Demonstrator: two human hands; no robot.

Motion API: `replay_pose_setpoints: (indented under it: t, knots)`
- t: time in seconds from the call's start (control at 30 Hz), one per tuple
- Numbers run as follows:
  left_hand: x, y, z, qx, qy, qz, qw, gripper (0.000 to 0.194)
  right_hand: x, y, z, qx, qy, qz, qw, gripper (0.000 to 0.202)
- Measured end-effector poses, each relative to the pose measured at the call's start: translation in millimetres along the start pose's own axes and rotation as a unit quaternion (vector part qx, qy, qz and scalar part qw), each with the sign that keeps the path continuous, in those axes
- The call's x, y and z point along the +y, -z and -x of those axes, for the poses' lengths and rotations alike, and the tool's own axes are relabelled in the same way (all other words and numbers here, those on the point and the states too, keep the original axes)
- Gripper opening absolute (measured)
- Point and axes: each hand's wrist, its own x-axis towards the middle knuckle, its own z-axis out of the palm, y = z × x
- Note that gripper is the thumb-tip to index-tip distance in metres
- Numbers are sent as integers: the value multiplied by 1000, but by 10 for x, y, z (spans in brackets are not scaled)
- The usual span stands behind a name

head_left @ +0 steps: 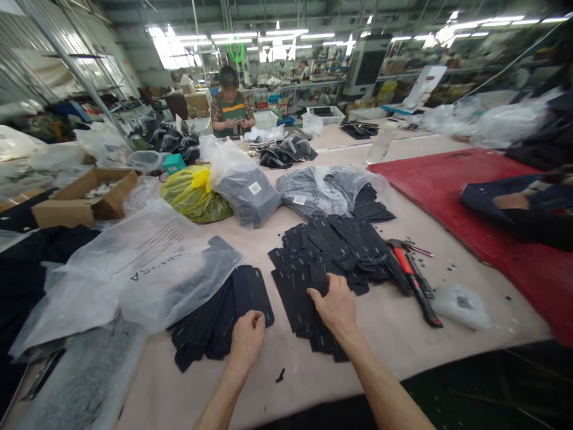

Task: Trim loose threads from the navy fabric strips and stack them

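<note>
My right hand (339,307) has its thumb and fingers closed on a dark fabric strip (318,276) with a small slit. Beneath it lies a fanned row of similar strips (289,298). My left hand (248,335) is curled at the near end of another overlapping stack of dark navy strips (244,289); whatever its fingers pinch is hidden. A larger loose pile of slitted strips (335,242) spreads beyond my right hand. Partly over the left stack lies a translucent plastic bag (152,269).
A red-handled hammer (414,283) and a small clear bag (463,306) lie at right, near a red board (447,185). Filled plastic bags (248,191) and a yellow bag (194,194) stand behind. A co-worker (233,113) sits across; another person's arm (537,221) is at right.
</note>
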Motion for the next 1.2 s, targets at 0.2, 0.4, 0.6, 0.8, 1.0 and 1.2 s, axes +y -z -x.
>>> replay_pose_setpoints:
  t: [0.2, 0.4, 0.6, 0.8, 1.0, 1.2]
  knots:
    - [188, -168, 12, -34, -32, -7, 999, 23, 66, -160, -254, -56, -23, 72, 996, 50]
    - [333, -199, 105, -26, -59, -2, 998, 21, 130, -80, -250, -58, -43, -151, 986, 19]
    - [698, -78, 223, 40, -262, 55, 963, 22, 29, 171, 28, -211, -63, -398, 890, 23]
    - [828, 17, 216, 41, -325, 12, 945, 24, -181, 262, 368, -319, -124, -556, 758, 25]
    - [741, 81, 259, 45, -373, -10, 927, 22, -332, 370, 416, -353, -164, -620, 682, 24]
    - [390, -80, 153, 154, -483, -80, 858, 25, -417, 318, 437, -339, -128, -605, 709, 7]
